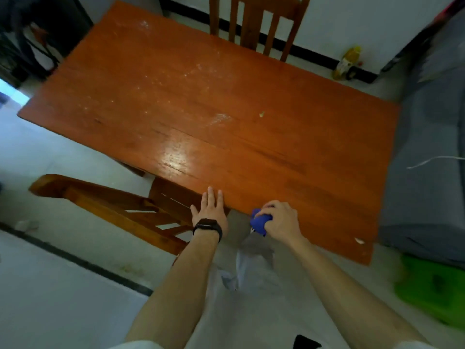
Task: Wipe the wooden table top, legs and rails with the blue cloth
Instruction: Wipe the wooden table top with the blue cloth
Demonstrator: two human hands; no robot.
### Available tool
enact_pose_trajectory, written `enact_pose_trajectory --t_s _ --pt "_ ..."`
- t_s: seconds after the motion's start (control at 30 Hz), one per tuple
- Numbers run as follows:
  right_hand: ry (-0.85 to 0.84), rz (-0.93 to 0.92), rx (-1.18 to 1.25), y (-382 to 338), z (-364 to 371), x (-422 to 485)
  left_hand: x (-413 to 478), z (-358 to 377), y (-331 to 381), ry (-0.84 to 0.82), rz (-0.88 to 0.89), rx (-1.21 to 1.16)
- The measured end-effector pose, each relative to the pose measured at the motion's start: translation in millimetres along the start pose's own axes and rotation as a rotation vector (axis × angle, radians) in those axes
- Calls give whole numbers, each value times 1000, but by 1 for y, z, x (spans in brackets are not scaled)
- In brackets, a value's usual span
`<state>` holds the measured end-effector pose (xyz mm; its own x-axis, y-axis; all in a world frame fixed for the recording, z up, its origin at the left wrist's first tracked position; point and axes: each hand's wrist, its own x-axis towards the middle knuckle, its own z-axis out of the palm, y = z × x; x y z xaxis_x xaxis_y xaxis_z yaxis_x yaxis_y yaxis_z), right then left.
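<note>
The blue cloth [260, 221] was bunched into a ball inside the right hand [280, 219], whose fingers were curled tightly around it, so only a part of the cloth showed at the thumb side. This grip was at the near edge of the wooden table [201, 102] (I could not tell whether the cloth touched the wood). Just beside the grip, on its left, the left hand [210, 210] lay flat with straight fingers, the fingertips resting on the same edge and holding nothing; a dark watch [207, 226] sat on its wrist. Beyond the grip, the table top carried pale dusty smears and a small yellowish crumb [262, 114]. To the right of the grip, near the table corner, lay a white scrap [359, 240]. Further left, past the left hand, a wooden chair [108, 202] stood with its seat partly under the table. Far across from the grip, a second chair [259, 23] stood at the opposite side, and a yellow bottle [348, 61] was on the floor by the wall. Well to the right of the grip was a grey sofa [427, 137].
</note>
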<state>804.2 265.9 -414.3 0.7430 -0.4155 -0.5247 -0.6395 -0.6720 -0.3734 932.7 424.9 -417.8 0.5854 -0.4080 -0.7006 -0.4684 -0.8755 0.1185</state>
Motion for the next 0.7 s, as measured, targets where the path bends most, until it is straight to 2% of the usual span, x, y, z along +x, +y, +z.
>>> enact_pose_trajectory --t_s 0.07,0.13,0.2,0.3,0.37,0.47,0.57,0.6,0.7 --pt "-113 -9 -105 11 10 -25 -1 1 0 -3 8 17" --pt "-164 35 -53 20 11 -43 -1 2 1 -2 13 24" --pt "-64 73 61 26 3 -44 0 3 1 3 14 24" --pt "217 58 138 30 -11 -23 1 5 1 1 17 21" --pt "268 106 147 31 -8 -14 2 7 2 5 8 20" --pt "187 118 77 24 15 -27 4 8 3 9 -2 34" --pt "-156 -11 219 18 33 -48 3 6 2 -18 -9 33" --pt "-197 -21 316 18 33 -52 1 3 3 -28 -13 25" --pt "-18 24 433 19 9 -47 -8 -9 8 -91 -25 2"
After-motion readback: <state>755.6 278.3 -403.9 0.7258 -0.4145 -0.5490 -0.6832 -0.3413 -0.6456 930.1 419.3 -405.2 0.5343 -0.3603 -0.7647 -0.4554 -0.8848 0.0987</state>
